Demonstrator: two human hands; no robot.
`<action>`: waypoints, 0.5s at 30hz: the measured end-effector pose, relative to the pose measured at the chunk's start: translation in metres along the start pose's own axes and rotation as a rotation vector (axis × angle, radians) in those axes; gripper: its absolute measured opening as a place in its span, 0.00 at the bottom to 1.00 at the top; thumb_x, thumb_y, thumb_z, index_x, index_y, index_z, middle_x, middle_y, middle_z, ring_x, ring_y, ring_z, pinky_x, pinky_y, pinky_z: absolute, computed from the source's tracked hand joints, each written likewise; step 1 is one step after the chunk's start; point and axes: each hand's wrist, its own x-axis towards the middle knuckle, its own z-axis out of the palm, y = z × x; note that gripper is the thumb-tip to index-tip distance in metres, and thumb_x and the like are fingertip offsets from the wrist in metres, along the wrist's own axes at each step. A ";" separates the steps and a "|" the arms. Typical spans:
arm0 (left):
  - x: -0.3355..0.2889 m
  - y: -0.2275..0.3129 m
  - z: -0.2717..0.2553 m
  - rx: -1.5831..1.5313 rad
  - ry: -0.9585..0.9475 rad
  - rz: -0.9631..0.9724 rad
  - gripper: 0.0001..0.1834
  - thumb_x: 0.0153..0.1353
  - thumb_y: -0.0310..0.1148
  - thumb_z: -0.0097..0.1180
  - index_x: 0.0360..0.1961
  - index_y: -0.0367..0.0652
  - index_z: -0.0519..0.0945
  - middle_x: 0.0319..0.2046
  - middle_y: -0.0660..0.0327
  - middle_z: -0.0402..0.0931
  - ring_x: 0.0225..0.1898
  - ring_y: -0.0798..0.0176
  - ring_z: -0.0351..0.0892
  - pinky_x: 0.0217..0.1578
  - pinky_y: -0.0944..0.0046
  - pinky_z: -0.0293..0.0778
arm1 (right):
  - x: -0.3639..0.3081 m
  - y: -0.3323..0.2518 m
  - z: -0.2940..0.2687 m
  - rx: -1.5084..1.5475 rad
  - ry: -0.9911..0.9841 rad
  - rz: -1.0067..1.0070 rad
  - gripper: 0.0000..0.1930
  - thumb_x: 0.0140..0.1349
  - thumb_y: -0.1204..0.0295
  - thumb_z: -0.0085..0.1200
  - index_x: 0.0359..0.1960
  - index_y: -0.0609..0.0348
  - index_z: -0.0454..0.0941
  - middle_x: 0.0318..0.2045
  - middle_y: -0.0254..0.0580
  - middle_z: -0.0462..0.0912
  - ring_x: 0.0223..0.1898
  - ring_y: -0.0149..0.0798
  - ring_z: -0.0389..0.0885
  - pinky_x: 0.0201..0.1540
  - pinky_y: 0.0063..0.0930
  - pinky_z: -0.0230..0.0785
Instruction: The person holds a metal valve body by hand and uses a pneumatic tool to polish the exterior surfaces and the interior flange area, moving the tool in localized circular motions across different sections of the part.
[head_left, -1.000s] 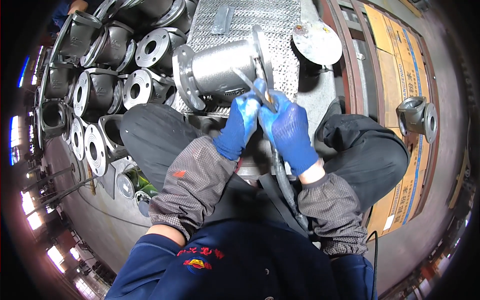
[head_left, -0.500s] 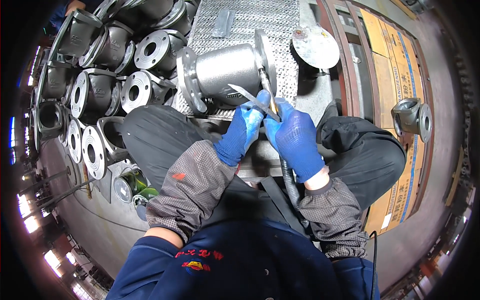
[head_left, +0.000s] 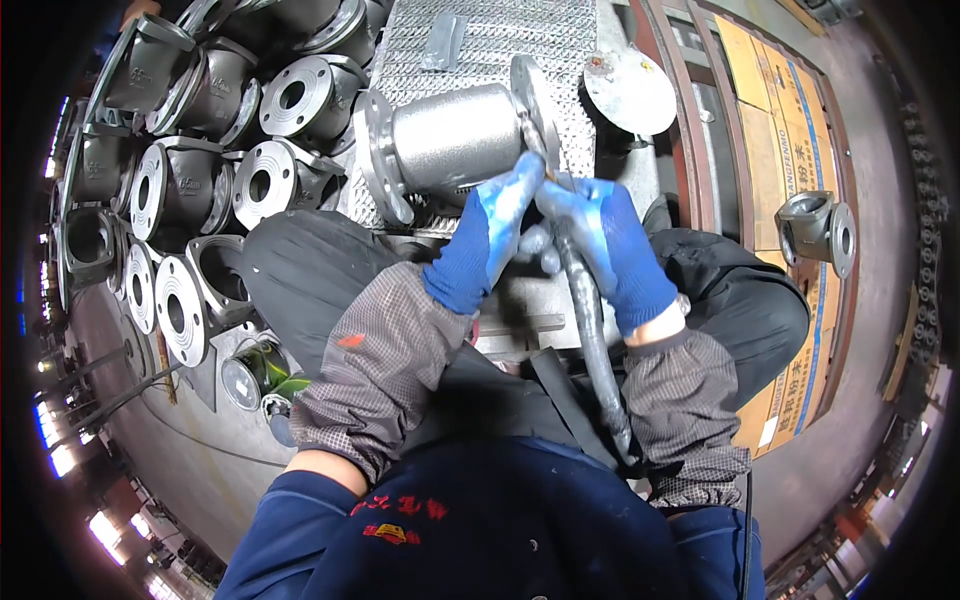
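A grey cast valve body (head_left: 455, 137) with a round flange at each end lies on its side on the textured bench top (head_left: 505, 38). A slim hand-held grinder (head_left: 531, 135) reaches up to its right flange, its tip close to the inner side of that flange. My left hand (head_left: 503, 215), in a blue glove, is closed with thumb and fingers at the grinder's shaft. My right hand (head_left: 612, 240), gloved alike, is closed round the grinder's body. A thick grey hose (head_left: 592, 345) runs from beneath my right hand towards my lap. My fingers hide most of the tool.
Several flanged valve bodies (head_left: 185, 190) are stacked at the left. A round metal disc (head_left: 630, 92) stands right of the bench. Cardboard boxes (head_left: 785, 150) lie farther right, with another valve body (head_left: 818, 233) on them. A small grey packet (head_left: 443, 42) lies at the bench's back.
My right hand has turned and the hose has swung into fuller view. The thin pointed blade that stuck out by my left hand no longer shows there. The valve body stays in place.
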 end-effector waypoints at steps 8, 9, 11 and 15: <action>0.002 0.008 0.003 0.103 -0.009 -0.020 0.24 0.70 0.50 0.43 0.42 0.36 0.78 0.29 0.66 0.75 0.25 0.78 0.70 0.24 0.78 0.64 | -0.001 -0.004 -0.009 0.018 -0.047 0.004 0.15 0.64 0.66 0.50 0.43 0.68 0.76 0.20 0.40 0.80 0.16 0.26 0.76 0.17 0.18 0.66; 0.000 0.009 0.002 0.075 -0.048 -0.069 0.24 0.70 0.50 0.43 0.42 0.36 0.78 0.29 0.65 0.75 0.26 0.77 0.71 0.25 0.77 0.65 | -0.003 -0.004 -0.009 0.024 -0.062 0.049 0.16 0.64 0.68 0.49 0.48 0.69 0.74 0.19 0.40 0.79 0.15 0.26 0.74 0.15 0.17 0.65; -0.003 0.004 0.008 0.083 0.039 -0.104 0.24 0.70 0.49 0.43 0.41 0.35 0.78 0.30 0.63 0.75 0.27 0.73 0.73 0.26 0.74 0.68 | -0.013 0.004 -0.010 0.032 -0.071 0.110 0.18 0.64 0.69 0.49 0.52 0.69 0.73 0.22 0.39 0.79 0.17 0.26 0.76 0.16 0.18 0.66; 0.004 -0.018 -0.006 0.119 0.011 -0.156 0.22 0.69 0.47 0.47 0.39 0.35 0.79 0.31 0.63 0.77 0.33 0.74 0.72 0.34 0.73 0.70 | -0.027 0.024 0.005 0.095 0.126 -0.038 0.12 0.64 0.70 0.53 0.42 0.69 0.77 0.24 0.36 0.79 0.17 0.25 0.75 0.18 0.15 0.64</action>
